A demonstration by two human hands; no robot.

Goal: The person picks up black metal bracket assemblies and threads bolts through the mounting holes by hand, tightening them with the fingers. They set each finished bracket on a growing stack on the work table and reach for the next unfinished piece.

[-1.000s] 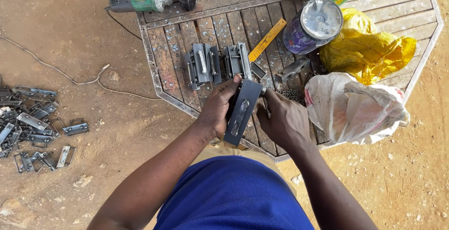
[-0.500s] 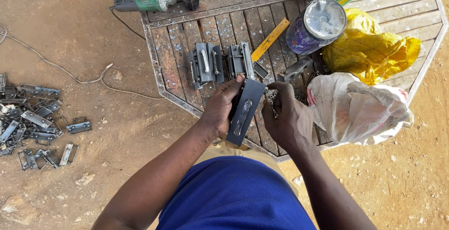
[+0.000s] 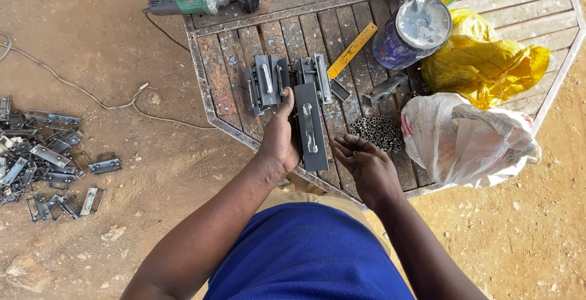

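Left hand [image 3: 282, 140] grips dark metal plate [image 3: 310, 126] at frame centre, flat on counter [image 3: 227, 62]. Right hand [image 3: 365, 164] open, palm up, beside small nut pile [image 3: 376, 130]. Best keep plate pinned steady; pick nuts one at a time.

Bright, even daylight, soft shadows only. Sharp focus throughout, slight glare on the tin lid [image 3: 423, 21], no blur.
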